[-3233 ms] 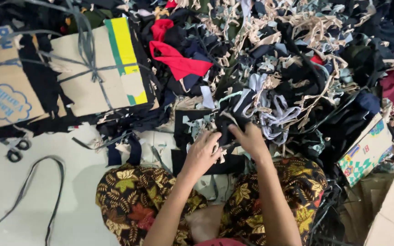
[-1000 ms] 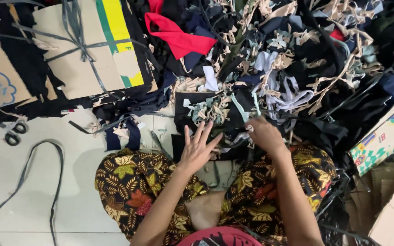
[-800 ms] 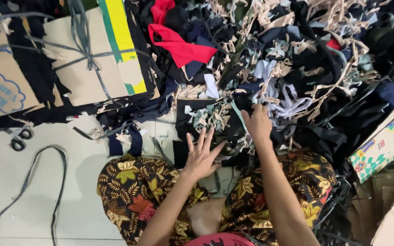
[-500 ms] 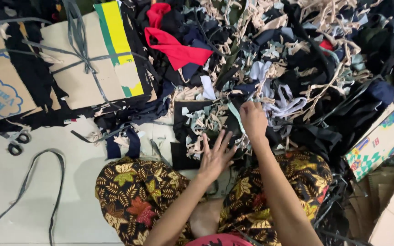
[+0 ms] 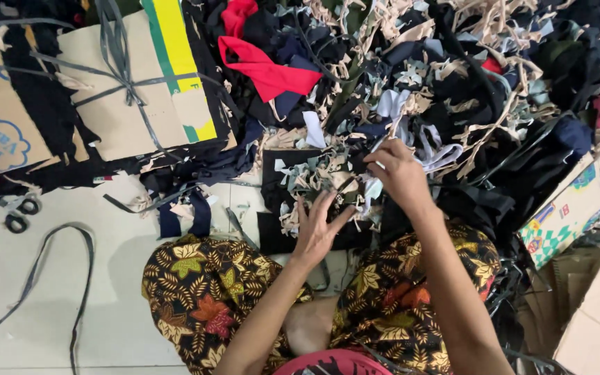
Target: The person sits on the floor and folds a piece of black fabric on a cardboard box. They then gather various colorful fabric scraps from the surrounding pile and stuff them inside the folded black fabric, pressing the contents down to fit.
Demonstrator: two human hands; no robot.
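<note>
Since half a second ago the right hand (image 5: 398,173) has shifted right off the tangle of pale fabric strips (image 5: 317,182) to its right edge, fingers curled around some strips there, while the left hand (image 5: 317,226) stays below that tangle, fingers spread flat on it. That tangle lies on a black cloth piece (image 5: 279,208), just right of the flattened cardboard box (image 5: 126,104), with a red cloth scrap (image 5: 265,69) above it.

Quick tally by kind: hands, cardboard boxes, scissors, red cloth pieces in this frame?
Hands: 2, left hand flat on the black cloth, right hand in the scrap pile
Cardboard boxes: 2, strapped box and patterned box
Scissors: 1, on the floor
Red cloth pieces: 1 clearly visible
Total: 6
</note>
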